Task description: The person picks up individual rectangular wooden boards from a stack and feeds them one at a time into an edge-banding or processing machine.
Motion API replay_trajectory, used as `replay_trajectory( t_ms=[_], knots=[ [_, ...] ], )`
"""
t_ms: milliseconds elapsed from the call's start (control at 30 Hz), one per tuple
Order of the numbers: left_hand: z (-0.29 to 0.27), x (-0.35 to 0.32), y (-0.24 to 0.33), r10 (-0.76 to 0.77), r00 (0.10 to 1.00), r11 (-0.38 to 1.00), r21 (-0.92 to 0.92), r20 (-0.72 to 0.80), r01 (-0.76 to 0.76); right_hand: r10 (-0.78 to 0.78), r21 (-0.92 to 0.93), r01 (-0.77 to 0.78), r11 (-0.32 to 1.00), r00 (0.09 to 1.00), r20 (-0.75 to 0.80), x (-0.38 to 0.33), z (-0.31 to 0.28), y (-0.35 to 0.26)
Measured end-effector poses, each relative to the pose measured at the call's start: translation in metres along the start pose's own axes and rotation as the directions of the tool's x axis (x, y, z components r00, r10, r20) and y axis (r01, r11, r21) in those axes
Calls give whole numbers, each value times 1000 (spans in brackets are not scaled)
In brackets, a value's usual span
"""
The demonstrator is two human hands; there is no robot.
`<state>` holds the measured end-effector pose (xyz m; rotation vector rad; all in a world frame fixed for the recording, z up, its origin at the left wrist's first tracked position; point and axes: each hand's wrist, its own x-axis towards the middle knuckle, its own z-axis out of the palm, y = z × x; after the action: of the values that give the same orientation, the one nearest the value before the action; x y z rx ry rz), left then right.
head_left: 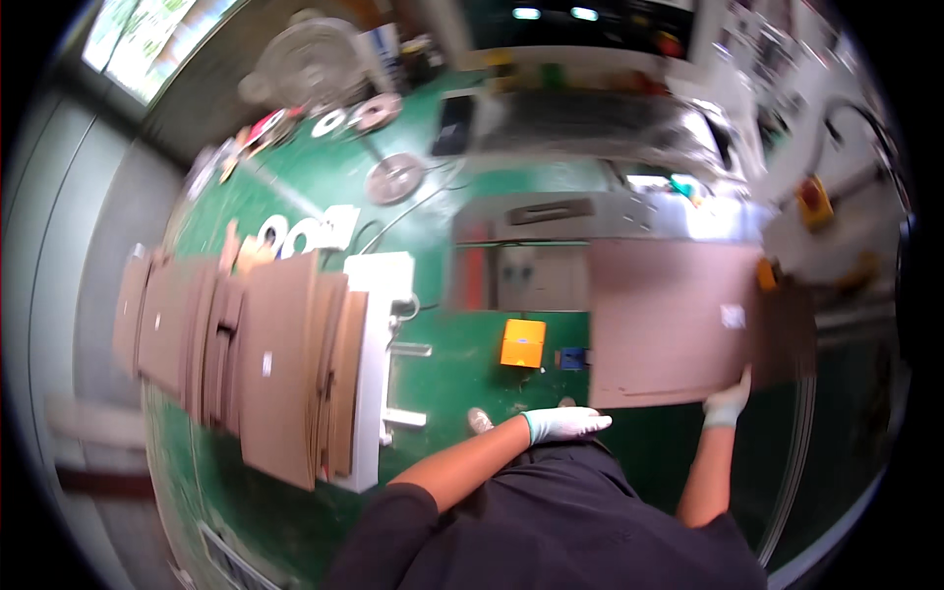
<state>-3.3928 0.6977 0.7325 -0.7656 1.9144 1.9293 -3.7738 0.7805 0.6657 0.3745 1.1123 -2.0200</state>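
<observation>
A large flat brown cardboard sheet [669, 324] with a small white label lies in front of me to the right, its far edge against a metal machine bed [678, 211]. My right hand [728, 403], in a white glove, grips the sheet's near edge with the thumb on top; the fingers beneath are hidden. Close to my waist, my gloved left hand [568, 424] is held flat with its fingers stretched out. It holds nothing and is a little left of the sheet's near left corner.
Several stacked cardboard sheets [280, 364] lean on a white stand [369, 393] at left. A yellow box [523, 343] and a small blue object [571, 359] are by my feet. A fan [310, 64] stands at far left; a yellow switch box [814, 202] with a red button is at right.
</observation>
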Motion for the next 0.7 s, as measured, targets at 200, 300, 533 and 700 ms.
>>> replay_trajectory(
  t_ms=[200, 300, 533, 700],
  knots=[
    [3, -96, -126, -135, 884, 504, -799, -447, -327, 46, -25, -46, 999, 999, -8, -77, 39, 97],
    [13, -195, -228, -640, 244, 529, -648, -729, -548, 65, -203, -96, 974, 986, -156, -68, 24, 111],
    [139, -403, -402, -619, -680, 383, -604, 394, -699, 104, -202, -156, 967, 964, -243, -79, 54, 105],
    [177, -440, -452, -971, -28, 63, -140, -239, -988, 372, -504, -337, 795, 927, -32, -133, 70, 195]
  ],
)
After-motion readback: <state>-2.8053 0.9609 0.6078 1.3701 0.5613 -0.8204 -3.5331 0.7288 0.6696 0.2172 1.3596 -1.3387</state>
